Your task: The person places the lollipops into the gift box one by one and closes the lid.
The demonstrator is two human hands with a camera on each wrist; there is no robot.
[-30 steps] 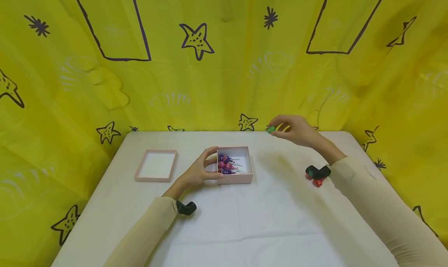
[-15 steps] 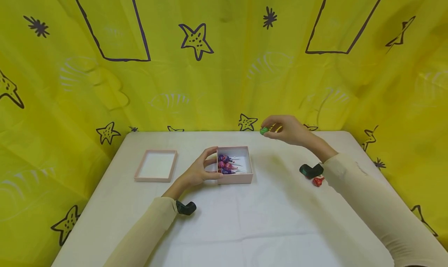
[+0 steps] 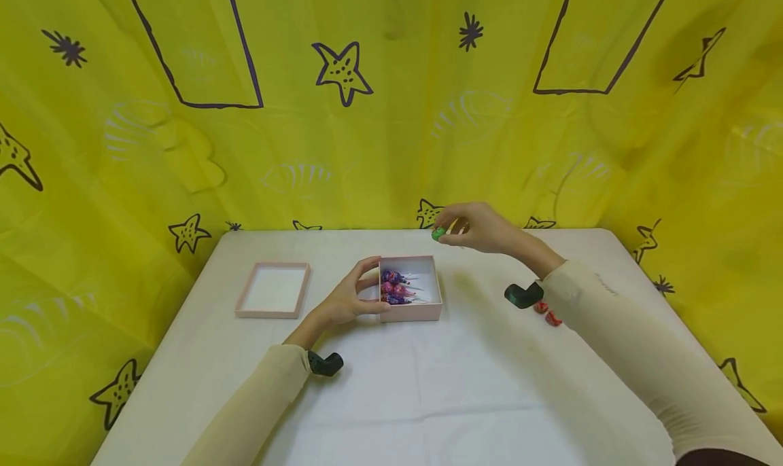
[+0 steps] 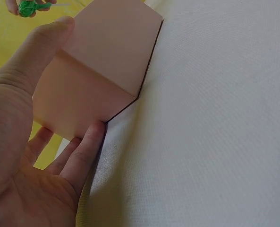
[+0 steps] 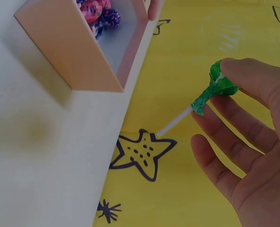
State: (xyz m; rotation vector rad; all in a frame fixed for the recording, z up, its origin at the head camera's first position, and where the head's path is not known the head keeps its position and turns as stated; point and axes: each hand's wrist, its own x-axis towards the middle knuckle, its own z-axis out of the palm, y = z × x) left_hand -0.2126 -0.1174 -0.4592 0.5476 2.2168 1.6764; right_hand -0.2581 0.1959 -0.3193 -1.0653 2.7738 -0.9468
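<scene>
My left hand (image 3: 347, 297) grips the left side of a pink box (image 3: 411, 312), its thumb on the near edge and fingers toward the far one. In the left wrist view that hand's thumb and fingers span the box's outer wall (image 4: 106, 42). Several purple and red wrapped lollipops (image 3: 394, 288) lie inside, sticks pointing right. Above the table, up and right of the box, my right hand (image 3: 480, 228) pinches a green wrapped lollipop (image 3: 438, 234) by its head. The right wrist view shows its white stick (image 5: 174, 122) free of the fingers.
A pink box lid (image 3: 273, 290), white inside, lies left of the box. Red wrapped lollipops (image 3: 552, 318) rest on the white table at the right, partly hidden by the right forearm. A yellow patterned curtain (image 3: 391, 147) stands behind the table.
My right hand has moved left with the green lollipop, closer to the box. My left hand and the box have stayed put.
</scene>
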